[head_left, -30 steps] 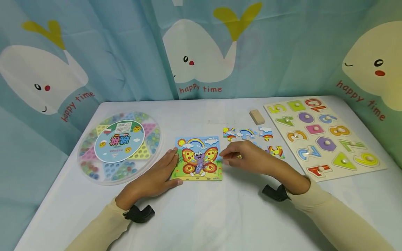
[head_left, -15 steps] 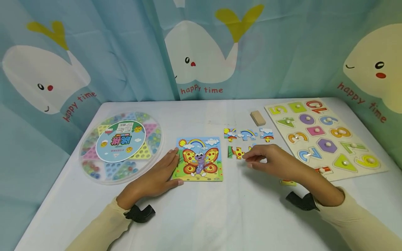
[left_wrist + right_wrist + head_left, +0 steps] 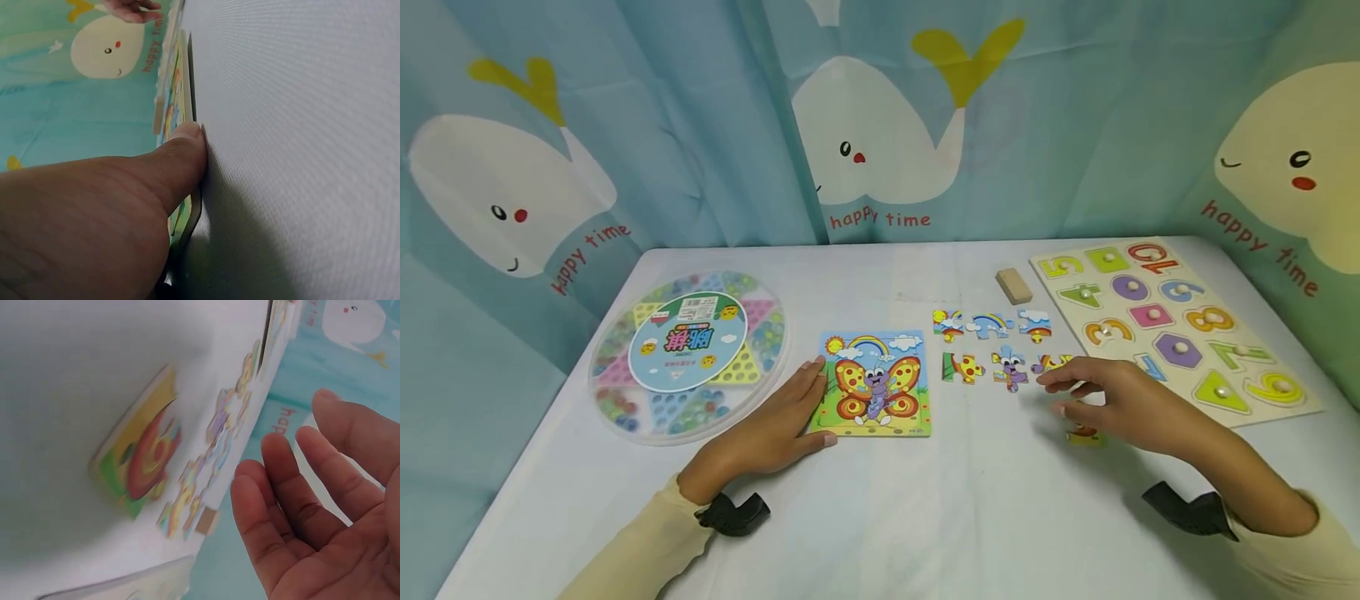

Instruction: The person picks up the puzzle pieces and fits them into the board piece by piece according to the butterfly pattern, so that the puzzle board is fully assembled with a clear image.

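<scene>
Head view: round lidded game box [image 3: 688,358] with coloured beads, near the left edge of the white-covered worktop [image 3: 895,517], short of the far left corner. To its right lies my left hand [image 3: 778,417], its fingers outstretched along the left edge of the butterfly board [image 3: 874,387] and its thumb at the near edge; the left wrist view shows the thumb touching the board's rim. The board lies flat, left of the worktop's middle.

Just right of it are loose puzzle pieces in rows. Row towards the far edge, left to right: sun piece [image 3: 948,323], rainbow piece [image 3: 990,322], cloud piece [image 3: 1035,323]. Next row: grass-and-wing piece [image 3: 962,367], purple face piece [image 3: 1011,368] and wing piece [image 3: 1051,363], the last partly covered by my right hand [image 3: 1131,404]. A wooden block [image 3: 1013,286] lies between the far row and the worktop's far edge.

My right hand hangs relaxed above the worktop, fingers loosely bent and gripping nothing; a swirl piece [image 3: 147,450] lies below it. Farther right, the number board [image 3: 1112,307] extends along the right edge, its far end near the far right corner. A whale-print curtain [image 3: 700,125] hangs behind the far edge.
</scene>
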Tool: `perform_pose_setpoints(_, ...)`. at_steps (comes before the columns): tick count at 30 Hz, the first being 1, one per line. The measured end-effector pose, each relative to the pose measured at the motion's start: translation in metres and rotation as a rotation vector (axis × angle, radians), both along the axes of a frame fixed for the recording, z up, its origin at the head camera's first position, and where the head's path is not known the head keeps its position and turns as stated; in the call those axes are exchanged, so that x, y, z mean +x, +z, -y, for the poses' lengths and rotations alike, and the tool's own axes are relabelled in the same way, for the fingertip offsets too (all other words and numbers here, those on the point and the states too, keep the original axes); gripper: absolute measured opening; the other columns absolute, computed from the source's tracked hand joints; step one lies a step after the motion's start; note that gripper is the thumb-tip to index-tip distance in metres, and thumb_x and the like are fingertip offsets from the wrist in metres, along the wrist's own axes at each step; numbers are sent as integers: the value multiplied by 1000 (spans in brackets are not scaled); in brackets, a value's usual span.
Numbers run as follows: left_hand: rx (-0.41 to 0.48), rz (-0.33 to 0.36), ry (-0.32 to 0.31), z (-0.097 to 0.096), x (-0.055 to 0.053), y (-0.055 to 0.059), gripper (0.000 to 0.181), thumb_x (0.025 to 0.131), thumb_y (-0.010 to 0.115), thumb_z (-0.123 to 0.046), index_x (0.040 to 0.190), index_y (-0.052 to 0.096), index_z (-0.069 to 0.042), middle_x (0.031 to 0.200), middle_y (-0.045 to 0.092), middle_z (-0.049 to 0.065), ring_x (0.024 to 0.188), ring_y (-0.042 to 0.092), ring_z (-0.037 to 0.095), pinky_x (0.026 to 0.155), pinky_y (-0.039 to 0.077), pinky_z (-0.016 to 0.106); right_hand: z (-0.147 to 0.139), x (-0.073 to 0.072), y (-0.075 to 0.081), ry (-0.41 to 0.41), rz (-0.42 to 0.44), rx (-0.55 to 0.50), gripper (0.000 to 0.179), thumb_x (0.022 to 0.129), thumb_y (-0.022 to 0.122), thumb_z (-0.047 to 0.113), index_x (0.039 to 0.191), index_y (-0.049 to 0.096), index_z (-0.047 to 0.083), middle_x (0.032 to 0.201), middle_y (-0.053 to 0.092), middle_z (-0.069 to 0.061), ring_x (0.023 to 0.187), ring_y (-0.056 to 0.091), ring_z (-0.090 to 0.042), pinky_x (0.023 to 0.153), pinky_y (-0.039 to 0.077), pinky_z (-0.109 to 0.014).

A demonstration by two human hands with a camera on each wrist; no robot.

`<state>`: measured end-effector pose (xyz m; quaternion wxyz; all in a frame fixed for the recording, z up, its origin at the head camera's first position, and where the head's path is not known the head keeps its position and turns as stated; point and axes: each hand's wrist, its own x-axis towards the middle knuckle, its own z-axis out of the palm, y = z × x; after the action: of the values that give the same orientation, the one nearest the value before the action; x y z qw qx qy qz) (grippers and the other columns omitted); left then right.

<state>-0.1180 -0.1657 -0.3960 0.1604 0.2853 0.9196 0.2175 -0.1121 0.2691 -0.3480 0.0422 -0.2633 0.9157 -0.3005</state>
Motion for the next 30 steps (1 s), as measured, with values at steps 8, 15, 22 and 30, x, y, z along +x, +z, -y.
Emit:
perform_pose_setpoints(8, -1, -3, 7, -1, 0, 0, 87, 97, 58, -42, 153, 11, 4, 162, -4, 14, 147, -4, 29, 117, 12, 45, -19, 6, -8, -63, 3, 14, 35, 80, 79, 4, 113, 68, 3, 110, 67, -4, 93, 64, -9, 79, 53, -22)
perform_pose_setpoints(15, -6, 2, 8, 1, 0, 0, 87, 97, 58, -43, 153, 11, 3, 162, -5, 13, 147, -5, 28, 117, 11, 45, -25, 11, -13, -101, 12, 47, 43, 78, 80, 2, 119, 66, 4, 115, 64, -8, 98, 65, -22, 80, 54, -27)
perform_pose_setpoints(22, -18, 12, 15, 1, -2, -3, 88, 96, 57, -45, 154, 10, 1, 162, -7, 11, 147, -7, 26, 117, 12, 45, -29, 13, -18, -56, -24, 20, 52, 77, 79, -4, 125, 61, 1, 117, 65, -14, 101, 61, -7, 80, 49, -14)
perform_pose_setpoints(30, -29, 16, 16, 1, -3, -4, 88, 96, 56, -47, 154, 10, 1, 162, -8, 9, 147, -8, 25, 117, 12, 44, -29, 17, -18, -128, 59, 141, 61, 75, 82, 6, 131, 59, 6, 119, 63, -8, 103, 59, -22, 82, 51, -22)
